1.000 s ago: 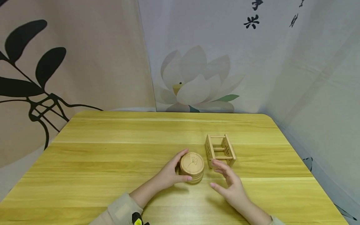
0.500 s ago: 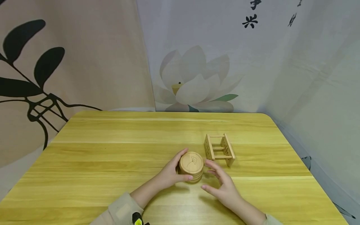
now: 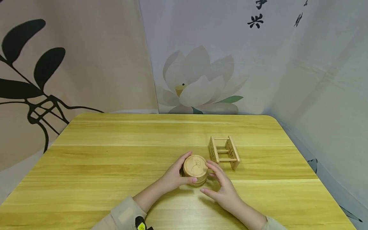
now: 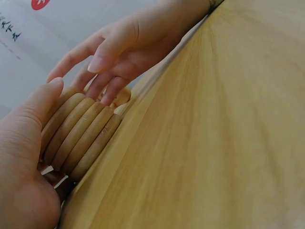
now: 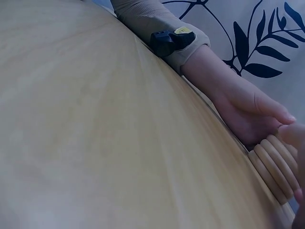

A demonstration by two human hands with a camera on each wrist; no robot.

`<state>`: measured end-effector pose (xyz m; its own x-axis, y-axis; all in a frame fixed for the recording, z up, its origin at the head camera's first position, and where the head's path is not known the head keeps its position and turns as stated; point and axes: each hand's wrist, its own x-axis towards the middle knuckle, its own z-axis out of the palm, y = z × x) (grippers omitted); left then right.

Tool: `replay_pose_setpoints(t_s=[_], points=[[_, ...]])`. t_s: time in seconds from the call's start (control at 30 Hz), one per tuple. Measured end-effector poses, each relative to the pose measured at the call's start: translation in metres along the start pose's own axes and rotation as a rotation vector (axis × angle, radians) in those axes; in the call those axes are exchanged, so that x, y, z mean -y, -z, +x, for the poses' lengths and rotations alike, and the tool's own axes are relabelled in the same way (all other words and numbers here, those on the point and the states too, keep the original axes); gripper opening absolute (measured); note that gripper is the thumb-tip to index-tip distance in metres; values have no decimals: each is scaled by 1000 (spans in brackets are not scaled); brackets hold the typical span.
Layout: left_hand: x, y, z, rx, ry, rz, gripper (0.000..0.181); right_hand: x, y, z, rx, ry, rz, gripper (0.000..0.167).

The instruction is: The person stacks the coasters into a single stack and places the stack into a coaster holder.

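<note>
A stack of several round wooden coasters [image 3: 196,166] stands on the table, its top one engraved with a ginkgo leaf. My left hand [image 3: 173,175] curves round the stack's left side, thumb in front and fingers behind, and grips it; the left wrist view shows the coasters' layered edges [image 4: 78,131]. From the right, my right hand [image 3: 222,188] reaches to the stack with fingers loosely bent and thumb apart. Its index fingertip is at the top coaster's edge; whether it touches I cannot tell. Beyond that hand sits a small wooden rack [image 3: 224,152] with slotted sides and crossbars.
The wooden table [image 3: 115,166] spreads out on all sides of the hands. Behind it hangs a printed cloth backdrop [image 3: 201,80] with a lotus and dark leaves. A black device [image 3: 141,222] is strapped at the left sleeve.
My right hand has moved left, from beside the rack to the right edge of the coaster stack. The left hand keeps its grip, and the stack and rack stay in place.
</note>
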<state>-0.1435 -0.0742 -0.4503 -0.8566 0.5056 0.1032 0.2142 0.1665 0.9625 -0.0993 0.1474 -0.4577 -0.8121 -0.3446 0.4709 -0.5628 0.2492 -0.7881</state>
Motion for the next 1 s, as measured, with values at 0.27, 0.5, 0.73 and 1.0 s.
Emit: replay_pose_setpoints(t_s=[0.27,0.5,0.73,1.0], points=[[1,1,1,-8,8,18,95,0,-6,3,3,-87,-7,82],[2,-1,3,-5,16,18,95,2,-9,5,9,-155,-20,85],[-15,-3,-1,5,42,-12,92,1,-10,6,44,-238,-32,87],[-1,-4,3,5,44,-35,93,-1,-13,9,29,-261,-48,86]])
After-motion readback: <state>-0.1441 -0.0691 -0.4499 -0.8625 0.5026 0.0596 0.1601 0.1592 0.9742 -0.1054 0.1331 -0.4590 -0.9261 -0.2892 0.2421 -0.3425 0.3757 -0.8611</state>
